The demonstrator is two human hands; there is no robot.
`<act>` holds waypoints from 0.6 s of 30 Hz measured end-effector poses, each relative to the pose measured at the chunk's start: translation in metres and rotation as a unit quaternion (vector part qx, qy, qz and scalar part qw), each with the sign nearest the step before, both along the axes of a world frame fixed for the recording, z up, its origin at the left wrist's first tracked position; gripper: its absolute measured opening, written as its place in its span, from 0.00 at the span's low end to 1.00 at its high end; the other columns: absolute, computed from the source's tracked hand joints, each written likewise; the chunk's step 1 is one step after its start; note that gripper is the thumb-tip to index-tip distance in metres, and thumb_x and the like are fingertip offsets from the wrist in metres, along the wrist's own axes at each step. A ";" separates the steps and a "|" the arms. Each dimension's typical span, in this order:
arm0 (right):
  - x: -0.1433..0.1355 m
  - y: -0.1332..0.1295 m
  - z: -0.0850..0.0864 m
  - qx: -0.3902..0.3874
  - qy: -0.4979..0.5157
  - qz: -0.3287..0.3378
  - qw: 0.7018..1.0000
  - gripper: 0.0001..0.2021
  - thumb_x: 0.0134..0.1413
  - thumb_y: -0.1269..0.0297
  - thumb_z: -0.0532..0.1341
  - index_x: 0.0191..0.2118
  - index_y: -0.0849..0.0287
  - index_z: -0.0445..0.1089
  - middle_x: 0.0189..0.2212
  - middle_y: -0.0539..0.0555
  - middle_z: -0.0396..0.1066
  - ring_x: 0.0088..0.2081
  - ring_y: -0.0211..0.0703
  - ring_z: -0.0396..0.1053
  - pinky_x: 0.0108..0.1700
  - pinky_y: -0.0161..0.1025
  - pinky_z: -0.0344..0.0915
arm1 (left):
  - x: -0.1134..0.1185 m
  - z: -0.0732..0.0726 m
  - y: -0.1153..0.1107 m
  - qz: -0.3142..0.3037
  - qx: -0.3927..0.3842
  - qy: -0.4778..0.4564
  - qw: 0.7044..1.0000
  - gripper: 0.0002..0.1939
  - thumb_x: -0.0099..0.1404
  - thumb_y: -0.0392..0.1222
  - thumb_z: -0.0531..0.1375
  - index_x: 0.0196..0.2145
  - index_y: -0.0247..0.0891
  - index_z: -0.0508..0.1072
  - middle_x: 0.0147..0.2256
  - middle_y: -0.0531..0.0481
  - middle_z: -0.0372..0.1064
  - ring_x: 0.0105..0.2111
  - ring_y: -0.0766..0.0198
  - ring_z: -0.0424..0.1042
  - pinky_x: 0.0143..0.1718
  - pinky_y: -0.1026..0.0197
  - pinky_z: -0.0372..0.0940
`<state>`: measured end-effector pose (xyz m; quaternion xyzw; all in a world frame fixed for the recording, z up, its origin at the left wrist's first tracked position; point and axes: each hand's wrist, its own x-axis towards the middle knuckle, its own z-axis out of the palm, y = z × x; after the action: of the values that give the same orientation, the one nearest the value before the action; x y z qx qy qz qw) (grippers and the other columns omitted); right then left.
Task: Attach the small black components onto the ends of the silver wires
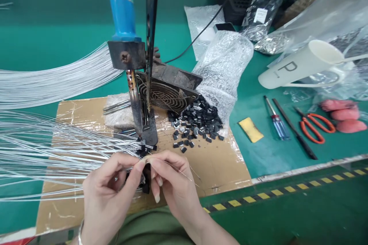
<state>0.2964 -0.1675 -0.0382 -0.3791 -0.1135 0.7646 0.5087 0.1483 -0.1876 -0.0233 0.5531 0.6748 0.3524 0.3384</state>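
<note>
at the left, a tidy bundle of pale wires curves across the green counter; below it, looser wires fan over a sheet of cardboard, their ends gathered just beyond the fingers. the left hand is narrowed to a pinch, thumb and forefinger on a small piece too hidden to identify. behind it, a blue-handled soldering iron hangs tip down in a clamp. the right hand pinches the same piece, so the fingertips of both meet above the cardboard's near part, and thin strands trail out to the right. past these stand a round-grilled fan, a heap of black connectors and crumpled bubble wrap. farther right come a yellow pad, a screwdriver, a dark rod, a white mug, orange-handled pliers and pinkish-red lumps.
</note>
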 end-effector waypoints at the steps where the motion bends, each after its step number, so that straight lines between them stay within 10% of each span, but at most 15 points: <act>1: 0.000 0.000 0.000 0.003 -0.001 0.001 1.000 0.11 0.50 0.55 0.78 0.28 0.57 0.84 0.19 0.45 0.67 0.15 0.30 0.60 0.13 0.28 0.63 | 0.000 0.000 0.000 -0.001 0.001 -0.002 1.000 0.11 0.70 0.48 0.66 0.33 0.41 0.81 0.26 0.53 0.77 0.24 0.68 0.70 0.25 0.66 0.63; 18: -0.007 -0.002 0.002 0.007 0.033 -0.037 0.999 0.08 0.52 0.59 0.78 0.28 0.56 0.86 0.18 0.45 0.66 0.16 0.27 0.63 0.16 0.23 0.65 | 0.018 0.004 0.000 0.089 -0.016 -0.066 0.994 0.05 0.66 0.44 0.69 0.33 0.42 0.81 0.28 0.56 0.78 0.27 0.69 0.71 0.31 0.68 0.65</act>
<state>0.2892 -0.1691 -0.0359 -0.3539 -0.0880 0.7562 0.5432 0.1659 -0.1878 -0.0191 0.4611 0.7031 0.4061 0.3579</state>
